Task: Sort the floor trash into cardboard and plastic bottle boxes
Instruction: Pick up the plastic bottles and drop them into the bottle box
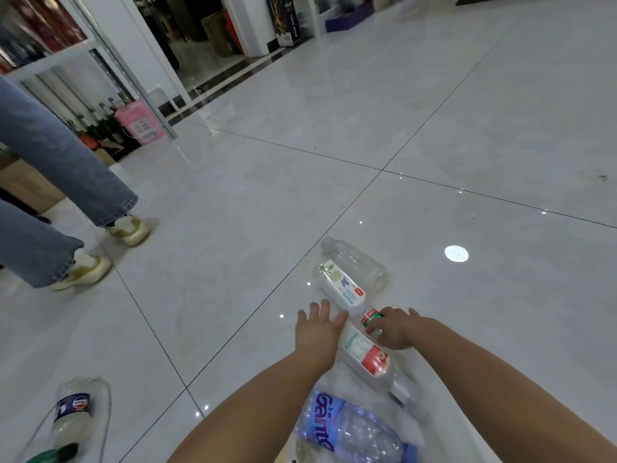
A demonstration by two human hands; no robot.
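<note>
Your left hand (pixel 319 330) is open with the fingers spread, low over the floor (pixel 434 111) beside the neck of the white-labelled bottle (pixel 340 287); whether it touches anything cannot be told. Your right hand (pixel 395 329) has its fingers curled round the red-and-green bottle (pixel 371 317), which lies on the floor between that white-labelled bottle and the red-labelled bottle (pixel 365 355). Risk one: these bottles are round, light and packed close on glossy tile, so lifting one is likely to nudge its neighbours. The clear bottle (pixel 360 265), just beside the white-labelled one on its far side, could roll off across the open floor. Risk two: your hand covers most of the bottle it holds, so how much of it you have cannot be judged, and it may tip or slip as it rises. Risk three: neither sorting box can be identified in view, so you will likely have to turn and carry. A second person's legs (pixel 53 168) stand near, toward the shelving side of the floor. The blue-labelled bottle (pixel 337 426) lies nearest you and a cola bottle (pixel 71 416) to your left, both hazards underfoot. Surface: large pale grey polished tiles with dark joints, reflecting a ceiling light (pixel 456 253). Room: white shelving (pixel 50 55) with dark bottles and a pink box (pixel 142 125) along the left edge of the floor, a brown cardboard box (pixel 26 185) behind the legs, purpose unclear, and a dark doorway (pixel 200 35) at the far edge.
</note>
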